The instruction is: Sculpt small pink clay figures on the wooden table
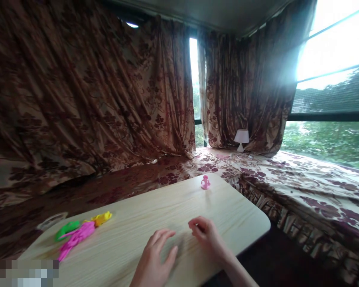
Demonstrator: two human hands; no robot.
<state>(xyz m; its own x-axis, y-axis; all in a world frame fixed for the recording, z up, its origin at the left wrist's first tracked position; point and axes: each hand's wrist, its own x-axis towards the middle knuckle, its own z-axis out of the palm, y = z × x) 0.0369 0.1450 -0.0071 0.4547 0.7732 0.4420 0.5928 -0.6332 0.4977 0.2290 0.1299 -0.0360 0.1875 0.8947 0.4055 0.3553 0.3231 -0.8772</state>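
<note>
Two bare hands and a bare forearm, slim in build.
The left hand (157,255) has slender, tapering fingers, a rounded thumb tip and a smooth back; the frame's lower edge cuts it off near the wrist. The right hand (208,237) is likewise slim, with a narrow wrist running into a slender, smooth right forearm (237,268), uncovered as far as the frame shows. The fingernails are too blurred to make out.

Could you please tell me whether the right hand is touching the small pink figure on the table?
Apart: the head view shows bare tabletop between the right hand and the small pink figure, which stands beyond it.
</note>
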